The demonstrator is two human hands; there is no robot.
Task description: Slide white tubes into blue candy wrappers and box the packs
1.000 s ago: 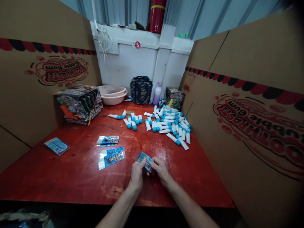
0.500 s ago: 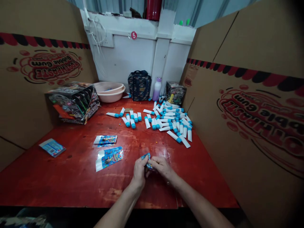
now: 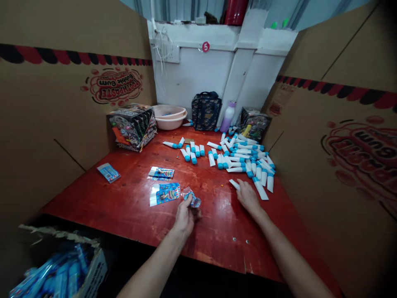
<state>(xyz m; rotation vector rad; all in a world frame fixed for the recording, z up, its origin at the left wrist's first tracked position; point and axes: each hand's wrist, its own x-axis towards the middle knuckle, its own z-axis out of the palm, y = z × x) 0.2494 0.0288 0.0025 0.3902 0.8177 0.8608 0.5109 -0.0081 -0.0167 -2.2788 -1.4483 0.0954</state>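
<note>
My left hand (image 3: 185,217) is closed around a small clear plastic packet with blue print (image 3: 192,199), held just above the red table (image 3: 124,207). My right hand (image 3: 247,195) reaches forward to the near edge of a pile of white tubes with blue caps (image 3: 245,159), its fingers curled over one white tube (image 3: 235,184) that lies on the table. Two flat printed packets (image 3: 164,193) (image 3: 161,173) lie on the table left of my left hand.
Tall cardboard sheets (image 3: 341,136) wall the table left and right. At the back stand a printed display box (image 3: 133,126), a pink basin (image 3: 170,116), a dark bag (image 3: 205,110) and a purple bottle (image 3: 228,116). A blue card (image 3: 108,172) lies left. A carton of blue packets (image 3: 58,273) sits lower left.
My right hand let go of the packet and moved forward-right to the tube pile. The left hand kept the packet. The view swung left and down, bringing the carton into sight.
</note>
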